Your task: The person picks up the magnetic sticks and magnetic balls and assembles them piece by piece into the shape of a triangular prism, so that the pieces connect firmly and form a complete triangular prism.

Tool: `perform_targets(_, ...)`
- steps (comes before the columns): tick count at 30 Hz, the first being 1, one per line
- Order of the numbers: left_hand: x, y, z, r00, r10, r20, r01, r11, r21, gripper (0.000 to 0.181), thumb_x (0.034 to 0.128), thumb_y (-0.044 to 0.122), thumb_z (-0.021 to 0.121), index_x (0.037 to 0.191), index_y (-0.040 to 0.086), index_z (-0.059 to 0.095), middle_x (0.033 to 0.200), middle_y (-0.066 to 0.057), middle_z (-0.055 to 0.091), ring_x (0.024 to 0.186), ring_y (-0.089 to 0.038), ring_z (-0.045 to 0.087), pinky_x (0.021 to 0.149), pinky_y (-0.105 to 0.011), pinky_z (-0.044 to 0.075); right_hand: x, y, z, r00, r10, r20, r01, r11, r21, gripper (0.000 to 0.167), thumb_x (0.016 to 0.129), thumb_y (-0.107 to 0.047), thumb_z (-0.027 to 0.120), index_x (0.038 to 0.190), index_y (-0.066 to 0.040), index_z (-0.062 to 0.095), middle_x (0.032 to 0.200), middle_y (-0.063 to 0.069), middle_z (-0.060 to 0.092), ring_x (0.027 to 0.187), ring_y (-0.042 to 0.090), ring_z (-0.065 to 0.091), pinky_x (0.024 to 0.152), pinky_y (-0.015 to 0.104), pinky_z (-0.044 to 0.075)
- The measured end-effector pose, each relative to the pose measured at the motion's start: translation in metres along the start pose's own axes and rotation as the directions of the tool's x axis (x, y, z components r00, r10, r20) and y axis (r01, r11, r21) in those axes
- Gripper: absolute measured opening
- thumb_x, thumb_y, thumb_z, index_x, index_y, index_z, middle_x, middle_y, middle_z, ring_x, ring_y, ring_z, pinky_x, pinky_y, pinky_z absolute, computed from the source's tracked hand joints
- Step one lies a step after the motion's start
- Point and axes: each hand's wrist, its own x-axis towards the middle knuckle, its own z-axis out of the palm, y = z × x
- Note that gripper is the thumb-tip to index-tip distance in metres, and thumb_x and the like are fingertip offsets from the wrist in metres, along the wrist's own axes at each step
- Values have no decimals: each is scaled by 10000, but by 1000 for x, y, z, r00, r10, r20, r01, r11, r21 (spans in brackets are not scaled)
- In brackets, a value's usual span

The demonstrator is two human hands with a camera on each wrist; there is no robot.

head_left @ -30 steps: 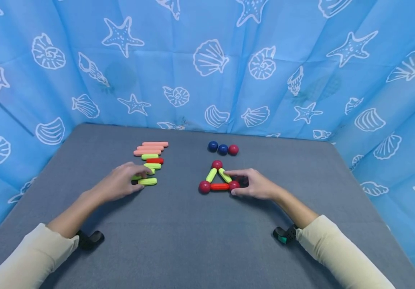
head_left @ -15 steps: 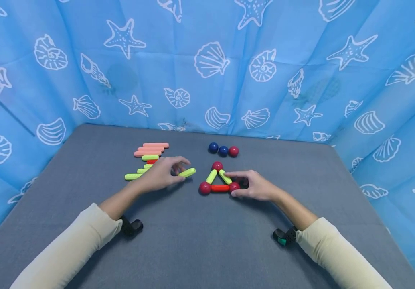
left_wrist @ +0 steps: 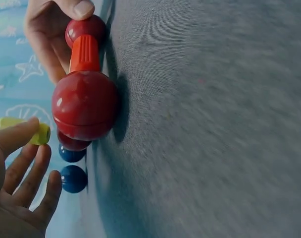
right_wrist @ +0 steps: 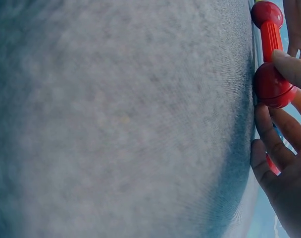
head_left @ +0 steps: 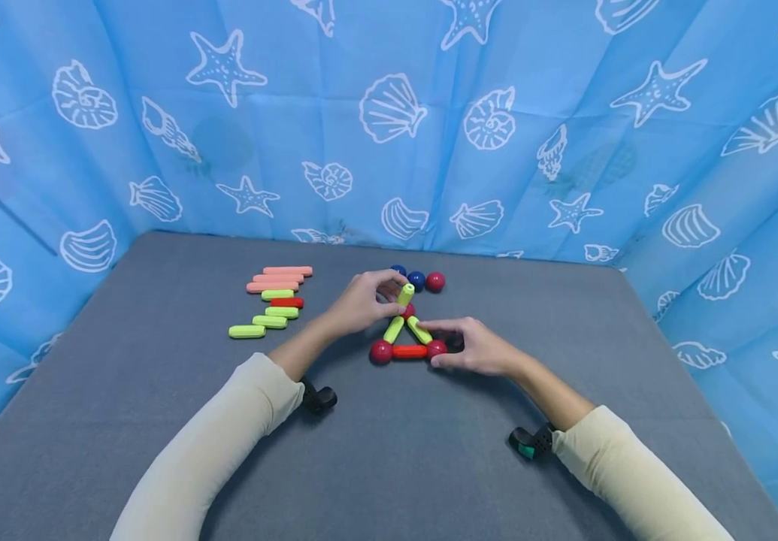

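Note:
A flat triangle has red balls (head_left: 381, 352) at its corners, a red stick (head_left: 410, 352) along the near side and green sticks (head_left: 394, 329) on the other two. My left hand (head_left: 363, 302) pinches a green stick (head_left: 405, 294), held tilted up at the far corner ball; whether they touch I cannot tell. In the left wrist view the pinched stick (left_wrist: 40, 133) lies between thumb and fingers. My right hand (head_left: 479, 347) grips the right corner ball (head_left: 437, 349), and in the right wrist view its thumb lies on that ball (right_wrist: 273, 85).
At the left lie several loose sticks: pink (head_left: 275, 288), green (head_left: 247, 331) and one red (head_left: 287, 303). Behind the triangle stand two blue balls (head_left: 416, 281) and a red ball (head_left: 435, 282). A blue patterned curtain (head_left: 334, 113) hangs behind the grey table (head_left: 389, 466).
My left hand has taken a green stick from the row at the left and carried it right to the triangle's far corner, tilting it up. My right hand has stayed at the right corner.

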Motion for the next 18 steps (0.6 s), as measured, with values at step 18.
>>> perform_targets(18,-25,-1,-36,997,-30,68,25,997,69,359,880,67,747,1221,62,635,1085,-141,687,937,-179,630,850,-357,543,0,1,0,1000,26,3,-26,1000,-3,616,885,-168,756,1448,-91,520,1212,66,603,987,240,550,799,352,489)
